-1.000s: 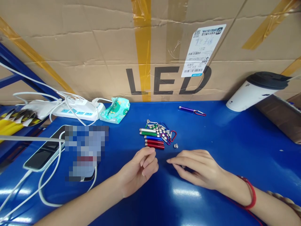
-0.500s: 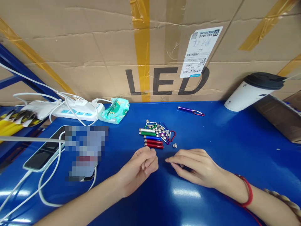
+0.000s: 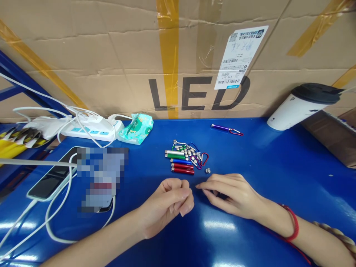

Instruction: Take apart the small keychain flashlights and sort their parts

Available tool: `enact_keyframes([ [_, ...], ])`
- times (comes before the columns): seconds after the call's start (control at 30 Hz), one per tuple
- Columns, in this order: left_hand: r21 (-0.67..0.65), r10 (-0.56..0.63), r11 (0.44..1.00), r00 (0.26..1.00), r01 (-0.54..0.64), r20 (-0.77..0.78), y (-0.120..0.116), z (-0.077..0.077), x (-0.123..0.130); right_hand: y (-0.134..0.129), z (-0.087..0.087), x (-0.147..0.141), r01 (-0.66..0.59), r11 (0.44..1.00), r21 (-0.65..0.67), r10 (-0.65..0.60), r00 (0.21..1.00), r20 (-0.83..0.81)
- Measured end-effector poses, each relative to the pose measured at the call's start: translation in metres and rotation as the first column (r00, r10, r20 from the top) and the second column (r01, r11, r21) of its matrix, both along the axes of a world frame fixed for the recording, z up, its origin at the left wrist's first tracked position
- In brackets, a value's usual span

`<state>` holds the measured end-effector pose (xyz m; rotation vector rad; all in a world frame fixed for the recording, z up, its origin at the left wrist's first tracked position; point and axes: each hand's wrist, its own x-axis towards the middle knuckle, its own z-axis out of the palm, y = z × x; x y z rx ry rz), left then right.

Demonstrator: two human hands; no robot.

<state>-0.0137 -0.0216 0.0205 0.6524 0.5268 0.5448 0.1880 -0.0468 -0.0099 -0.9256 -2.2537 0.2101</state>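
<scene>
My left hand [image 3: 171,204] is closed in a loose fist just in front of the small metal tubes; whatever its curled fingers may hold is hidden. My right hand [image 3: 232,194] lies low over the table, palm down, fingers stretched forward and the thumb a little apart. Between and beyond the hands sit a silver tube [image 3: 175,152], a green tube [image 3: 175,156], a blue tube [image 3: 180,161] and two red tubes [image 3: 183,171]. Behind them is a pile of small silver caps [image 3: 190,152] with coloured carabiners [image 3: 205,158]. One loose cap [image 3: 207,170] lies near my right fingertips.
A purple tube with a red carabiner [image 3: 221,128] lies farther back. Phones [image 3: 52,181], white cables and a power strip [image 3: 91,129] occupy the left, beside a tissue pack [image 3: 136,129]. A lidded cup [image 3: 294,111] stands back right. A large cardboard box [image 3: 125,55] walls the rear.
My left hand has moved slightly right and toward me, away from the red tubes, its fingers still curled. My right hand has barely moved. The view has shifted a little.
</scene>
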Motion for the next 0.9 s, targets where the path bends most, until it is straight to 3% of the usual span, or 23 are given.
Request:
enact_keyframes([
  [0.17, -0.008, -0.022, 1.000, 1.000, 0.022, 0.008, -0.0018, 0.0018, 0.0001, -0.0003, -0.0007, 0.0000, 0.007, 1.000, -0.009, -0.007, 1.000, 0.005],
  [0.6, -0.196, 0.020, 0.980, 1.000, -0.023, -0.016, 0.0016, 0.0051, 0.0013, 0.0004, 0.0049, -0.0006, -0.002, 1.000, -0.006, 0.002, 1.000, -0.005],
  [0.9, -0.119, 0.041, 0.992, 0.999, -0.041, -0.004, 0.0029, 0.0013, 0.0011, 0.0004, 0.0018, -0.0006, -0.006, 1.000, -0.026, 0.005, 1.000, -0.025],
])
